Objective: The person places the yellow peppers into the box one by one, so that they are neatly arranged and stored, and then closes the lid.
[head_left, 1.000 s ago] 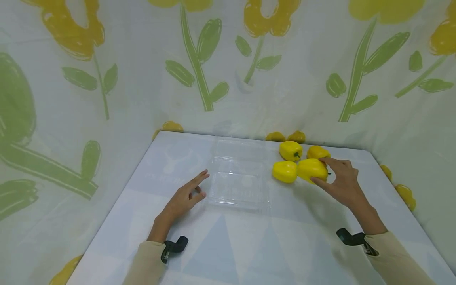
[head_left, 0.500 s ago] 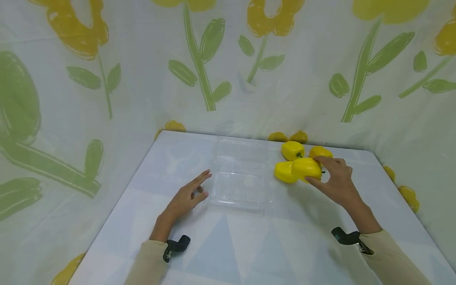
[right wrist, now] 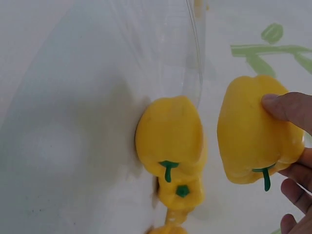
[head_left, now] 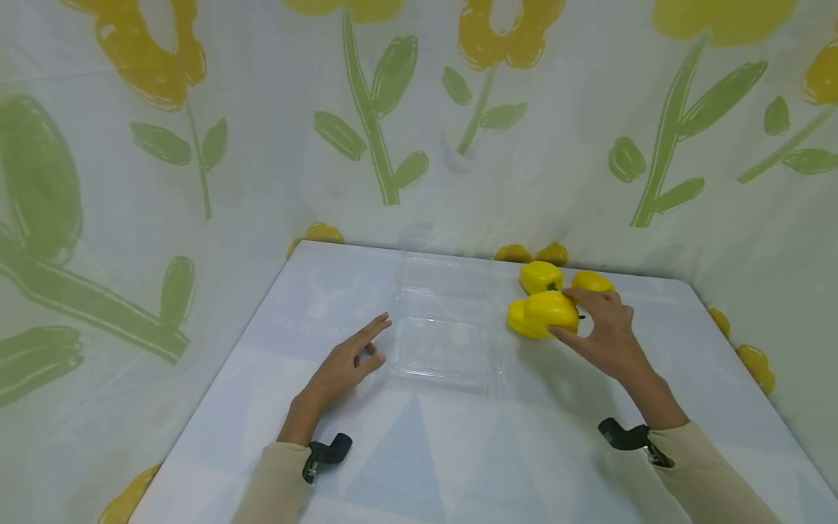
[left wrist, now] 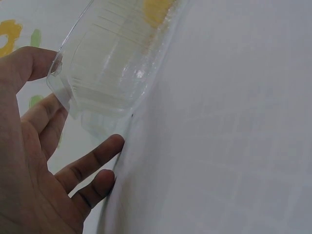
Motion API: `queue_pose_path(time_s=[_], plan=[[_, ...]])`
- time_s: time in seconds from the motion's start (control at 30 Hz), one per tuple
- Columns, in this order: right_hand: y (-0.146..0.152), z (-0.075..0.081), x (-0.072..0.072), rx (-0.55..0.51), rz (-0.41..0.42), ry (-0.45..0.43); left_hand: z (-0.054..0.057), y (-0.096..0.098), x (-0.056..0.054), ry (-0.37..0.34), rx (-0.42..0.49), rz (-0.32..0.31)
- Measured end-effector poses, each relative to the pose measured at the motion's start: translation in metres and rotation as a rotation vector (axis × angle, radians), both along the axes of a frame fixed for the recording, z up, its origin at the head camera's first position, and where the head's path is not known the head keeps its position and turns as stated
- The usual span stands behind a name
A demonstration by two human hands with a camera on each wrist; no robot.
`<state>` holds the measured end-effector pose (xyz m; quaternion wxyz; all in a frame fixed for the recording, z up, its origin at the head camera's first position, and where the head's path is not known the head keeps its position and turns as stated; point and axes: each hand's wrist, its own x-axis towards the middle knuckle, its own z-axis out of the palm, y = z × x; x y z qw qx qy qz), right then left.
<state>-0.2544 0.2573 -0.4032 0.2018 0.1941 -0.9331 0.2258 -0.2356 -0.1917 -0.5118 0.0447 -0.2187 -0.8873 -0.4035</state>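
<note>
Item, the right hand: thumb and fingers pinch a yellow bell pepper, the hold set about as wide as the fruit; held pepper raised off the bench, its green stem towards the right side in the head view; the right wrist view shows it apart from the fruit below.

Item, the left hand: fingers loosely extended, a wide gap between thumb and index; placed at the left side of the clear container; in the left wrist view the thumb tip meets the line of the rim, though firm contact cannot be told.

Item, one clear container, transparent, its lid open on the far side; set between the left hand and the peppers.

Item, three further yellow peppers on the bench: near pepper, partly hidden by the held one; far-left pepper; far-right pepper, just beyond the right hand.

Item, two beige sleeves, a black wrist mount at each cuff; flowered cloth behind, yellow blooms, green leaves.
</note>
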Motion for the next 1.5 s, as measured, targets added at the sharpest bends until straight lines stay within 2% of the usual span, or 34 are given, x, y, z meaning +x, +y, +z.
queue_pose_path(time_s=[0.4, 0.63, 1.2, 1.5], plan=[[-0.013, -0.003, -0.004, 0.0, 0.031, 0.013, 0.001, 0.0, 0.001, -0.011, -0.011, 0.005], [-0.019, -0.003, -0.004, 0.004, 0.032, -0.015, 0.002, 0.001, 0.002, 0.026, -0.013, 0.0], [-0.034, -0.006, -0.008, -0.018, 0.082, 0.006, 0.004, -0.001, 0.005, 0.012, -0.026, 0.007], [-0.043, -0.009, -0.01, -0.034, 0.118, 0.025, 0.006, -0.001, 0.006, 0.027, -0.019, 0.0]])
